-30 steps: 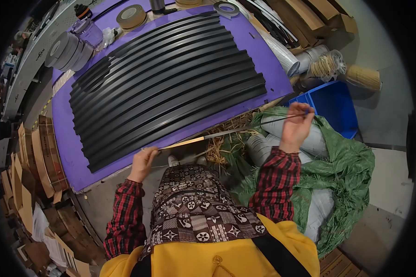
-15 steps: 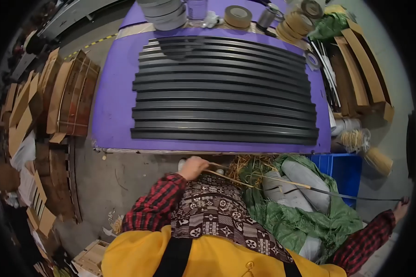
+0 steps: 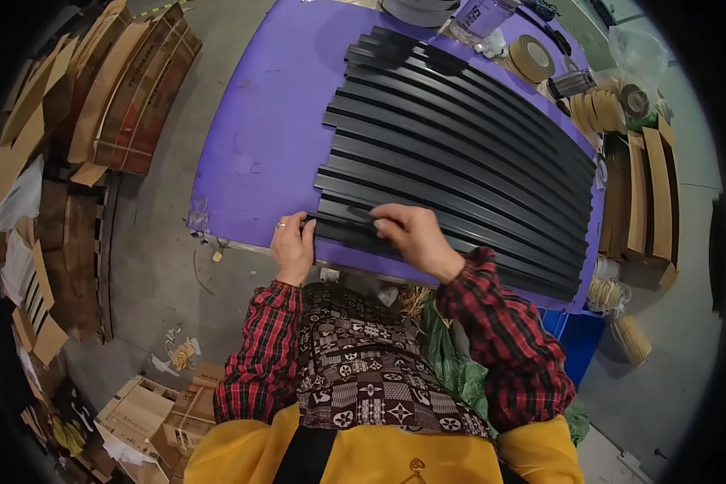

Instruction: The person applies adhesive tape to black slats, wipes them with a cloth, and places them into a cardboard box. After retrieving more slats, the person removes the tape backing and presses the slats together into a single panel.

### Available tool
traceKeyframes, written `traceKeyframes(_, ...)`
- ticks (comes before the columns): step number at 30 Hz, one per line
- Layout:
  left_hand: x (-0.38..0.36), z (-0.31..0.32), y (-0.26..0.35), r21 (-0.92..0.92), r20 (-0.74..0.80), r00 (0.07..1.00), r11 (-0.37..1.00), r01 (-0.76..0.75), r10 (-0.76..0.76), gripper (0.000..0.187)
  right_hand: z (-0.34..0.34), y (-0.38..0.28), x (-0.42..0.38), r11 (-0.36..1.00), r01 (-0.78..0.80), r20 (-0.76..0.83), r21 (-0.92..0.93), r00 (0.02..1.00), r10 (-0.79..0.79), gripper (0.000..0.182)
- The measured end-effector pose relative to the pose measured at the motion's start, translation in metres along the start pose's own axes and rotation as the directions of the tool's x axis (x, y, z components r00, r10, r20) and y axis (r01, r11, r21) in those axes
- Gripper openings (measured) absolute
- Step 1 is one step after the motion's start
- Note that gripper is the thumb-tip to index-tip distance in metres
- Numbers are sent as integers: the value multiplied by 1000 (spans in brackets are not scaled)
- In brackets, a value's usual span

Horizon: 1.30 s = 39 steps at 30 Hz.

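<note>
Long black ribbed strips [image 3: 460, 153] lie side by side on a purple-topped table [image 3: 258, 121]. My left hand [image 3: 293, 246] is at the near left end of the strips, its thumb and finger pinching the end of the nearest one at the table edge. My right hand [image 3: 415, 238] is over the near strips, a little to the right, with its fingers curled together. What it holds, if anything, is too small and blurred to tell.
Tape rolls [image 3: 531, 58], a clear jar [image 3: 480, 20] and a metal cup [image 3: 571, 83] stand at the table's far right. Cardboard boxes [image 3: 141, 97] are stacked at left, a wooden crate [image 3: 135, 415] below. A blue bin [image 3: 582, 343] and green sacking [image 3: 460, 367] are at lower right.
The view has turned, so the table appears tilted. My hands were spread wide with a long thin strip between them; both are now close together at the near left of the black strips.
</note>
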<state>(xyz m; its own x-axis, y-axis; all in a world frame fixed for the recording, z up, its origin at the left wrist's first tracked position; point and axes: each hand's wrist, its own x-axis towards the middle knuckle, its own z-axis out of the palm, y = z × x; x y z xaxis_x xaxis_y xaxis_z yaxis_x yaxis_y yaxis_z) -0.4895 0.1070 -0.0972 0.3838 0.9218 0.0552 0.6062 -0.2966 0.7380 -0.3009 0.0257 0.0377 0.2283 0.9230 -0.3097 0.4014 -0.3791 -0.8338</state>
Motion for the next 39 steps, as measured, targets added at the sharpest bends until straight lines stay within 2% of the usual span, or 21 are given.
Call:
traceKeyframes(2,4,-4,0,-44,17,998,997,59,-58,16,37,9,17,996,-8,-34,-84,999,5,18)
traceKeyframes(7,9,-12,-3,-72,41,999,997,-19,22,17,79,32,42,988,-124,-21,-91,992,122,13)
traceKeyframes(13,11,-17,-3,-62,74,996,997,-37,42,15,89,41,52,974,-223,-87,-37,972,219,15)
traceKeyframes(16,11,-18,-5,-94,89,995,995,-34,42,15,86,37,55,963,-254,-81,-85,966,247,16)
traceKeyframes(26,14,-17,-4,-133,63,997,990,-38,46,13,86,37,54,966,-233,-62,-114,972,227,15)
traceKeyframes(32,17,-13,4,-132,98,989,984,120,-108,16,88,36,56,963,-221,-95,-152,973,209,13)
traceKeyframes(34,20,-12,7,-19,126,977,985,174,-170,24,88,39,51,962,-214,-103,-172,975,199,12)
traceKeyframes(36,22,-12,5,-28,137,974,983,184,-178,23,88,47,40,955,4,-172,-295,983,-58,12)
traceKeyframes(37,23,-13,5,-39,145,971,979,198,-191,22,84,51,30,955,-5,-183,-295,982,-51,12)
traceKeyframes(39,25,-14,6,-29,173,964,977,211,-203,24,64,61,1,784,-77,-215,-616,974,-73,16)
